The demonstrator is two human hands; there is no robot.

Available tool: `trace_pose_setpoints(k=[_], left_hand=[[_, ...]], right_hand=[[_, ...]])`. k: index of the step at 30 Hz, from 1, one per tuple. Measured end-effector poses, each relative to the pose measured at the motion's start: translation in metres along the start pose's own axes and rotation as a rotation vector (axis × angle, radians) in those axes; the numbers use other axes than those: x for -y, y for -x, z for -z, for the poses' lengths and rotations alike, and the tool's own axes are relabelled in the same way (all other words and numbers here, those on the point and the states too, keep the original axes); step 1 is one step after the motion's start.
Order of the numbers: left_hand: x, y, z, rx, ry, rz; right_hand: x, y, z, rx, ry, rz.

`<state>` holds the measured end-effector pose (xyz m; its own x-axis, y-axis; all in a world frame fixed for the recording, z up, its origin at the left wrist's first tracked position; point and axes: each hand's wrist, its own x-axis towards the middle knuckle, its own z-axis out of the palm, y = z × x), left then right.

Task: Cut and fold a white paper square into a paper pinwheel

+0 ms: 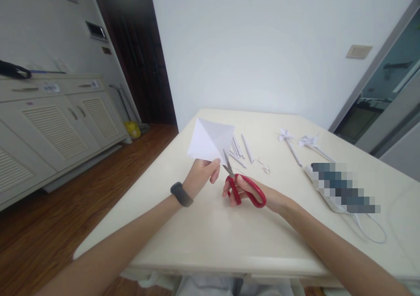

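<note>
Your left hand (200, 173) pinches the folded white paper (211, 140) above the surface (210, 230), your right hand (254, 193) has its fingers closed through the red scissors (244, 186), blades at the paper's lower edge, while two finished pinwheels (297, 142) and rolled paper sticks (241, 149) lie beyond.

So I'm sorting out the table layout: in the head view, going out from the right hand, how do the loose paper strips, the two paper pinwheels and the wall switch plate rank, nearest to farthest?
From the right hand, which holds the red scissors:
1. Loose paper strips, on the table just beyond the hand.
2. Paper pinwheels, farther back on the table, to the right.
3. Switch plate, up on the wall, off the table.
</note>
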<state>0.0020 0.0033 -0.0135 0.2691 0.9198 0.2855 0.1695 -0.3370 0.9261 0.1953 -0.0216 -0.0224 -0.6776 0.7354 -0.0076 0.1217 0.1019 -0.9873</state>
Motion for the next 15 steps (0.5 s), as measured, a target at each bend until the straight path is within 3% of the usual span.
trace_pose_setpoints(k=[15], left_hand=[[-0.0085,0.0027,0.0019,0.053,0.168,0.030]], right_hand=[[0.0020,0.0036,-0.0096,-0.029,-0.052,0.034]])
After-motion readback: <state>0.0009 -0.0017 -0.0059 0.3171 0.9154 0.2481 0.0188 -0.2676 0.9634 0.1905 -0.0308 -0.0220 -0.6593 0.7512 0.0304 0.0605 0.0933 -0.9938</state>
